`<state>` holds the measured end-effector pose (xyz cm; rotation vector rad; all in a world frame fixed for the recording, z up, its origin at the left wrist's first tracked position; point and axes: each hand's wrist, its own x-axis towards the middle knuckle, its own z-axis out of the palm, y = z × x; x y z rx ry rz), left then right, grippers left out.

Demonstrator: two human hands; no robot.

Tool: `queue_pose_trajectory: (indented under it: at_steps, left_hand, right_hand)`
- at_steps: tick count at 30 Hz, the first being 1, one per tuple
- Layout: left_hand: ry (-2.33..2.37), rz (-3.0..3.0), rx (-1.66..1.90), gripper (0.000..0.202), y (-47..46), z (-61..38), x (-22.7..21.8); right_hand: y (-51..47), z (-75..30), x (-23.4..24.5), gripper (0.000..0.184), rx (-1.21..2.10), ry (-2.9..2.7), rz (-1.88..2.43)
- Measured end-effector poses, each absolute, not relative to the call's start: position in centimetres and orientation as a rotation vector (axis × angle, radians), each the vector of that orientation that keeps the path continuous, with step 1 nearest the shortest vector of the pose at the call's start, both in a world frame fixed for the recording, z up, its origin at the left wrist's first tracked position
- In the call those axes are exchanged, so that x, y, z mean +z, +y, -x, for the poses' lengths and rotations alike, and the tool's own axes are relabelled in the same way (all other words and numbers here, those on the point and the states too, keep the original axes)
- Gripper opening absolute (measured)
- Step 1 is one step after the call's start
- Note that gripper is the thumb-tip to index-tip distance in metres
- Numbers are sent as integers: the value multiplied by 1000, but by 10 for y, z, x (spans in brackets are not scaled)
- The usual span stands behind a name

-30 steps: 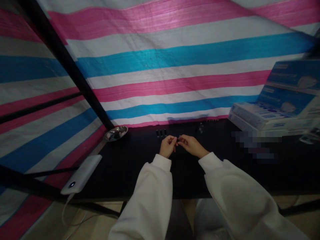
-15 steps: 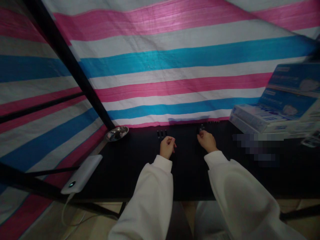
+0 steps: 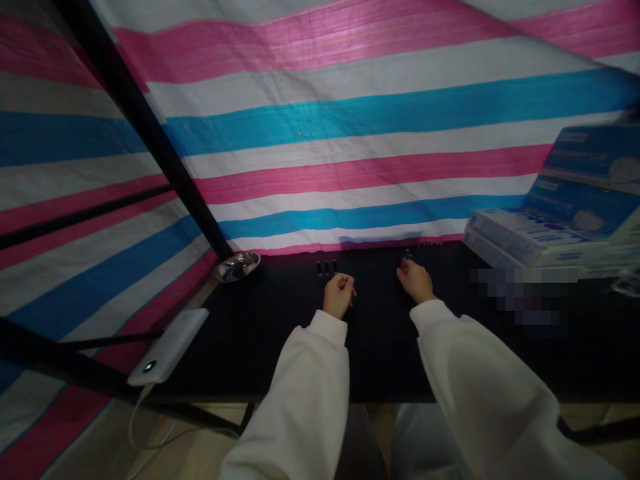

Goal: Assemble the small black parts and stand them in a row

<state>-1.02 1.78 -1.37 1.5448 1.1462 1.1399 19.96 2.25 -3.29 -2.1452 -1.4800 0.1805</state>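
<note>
- Head view, edges: the black tabletop (image 3: 380,347) ends at the front before the person's legs; at the back it meets a striped sheet (image 3: 325,163).
- Room: black surface shows between the two hands and from them to the front edge; a metal bowl (image 3: 239,259) and a white device (image 3: 173,343) border the left end, cartons (image 3: 525,240) the right.
- Left hand (image 3: 339,295): fingers curled, thumb near the index; I cannot tell whether they pinch anything.
- Right hand (image 3: 417,281): fingertips drawn together at a small piece (image 3: 407,253); whether they grip it, I cannot tell.
- Counts: two hands, one bowl, one white device, three small dark cylinders (image 3: 327,268) in a row just beyond the left hand.
- Several tiny pieces (image 3: 431,245) line the back edge beyond the right hand, too small to count.
</note>
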Motion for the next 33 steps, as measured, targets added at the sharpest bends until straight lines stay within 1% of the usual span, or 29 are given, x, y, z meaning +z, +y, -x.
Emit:
queue_pose_trajectory:
  at_steps: [3,14,17,21,23,26,28,30,33]
  left_hand:
    - [1140,-1537,1147,19,17,11,-12]
    - [1127,-1463,1179,19,19,10,-14]
    - [1145,-1332,1232,18,19,12,-10]
    - [1140,-1024,1400,20,22,19,-6]
    - [1112,-861,1471,21,24,24,-6]
    - [1053,-653,1525,21,26,29,-7]
    - [1025,-549,1527,19,27,31,-7]
    - [1021,-483,1521,17,27,33,-7]
    - [1024,-456,1524,16,25,34,-6]
  right_hand:
    - [20,-201,-30,26,179,-1497,2132]
    - [16,-210,-29,28,244,-1333,2305]
    - [15,-208,-27,29,253,-1325,2343]
    - [8,-208,-21,34,251,-1340,2415]
    - [1,-204,-17,33,241,-1402,2420]
    - [-4,-184,-12,24,297,-1600,2238]
    - [0,-162,-10,23,352,-1741,1907]
    - [10,-136,-12,29,357,-1793,1598]
    - [31,-103,-17,30,326,-1735,1518]
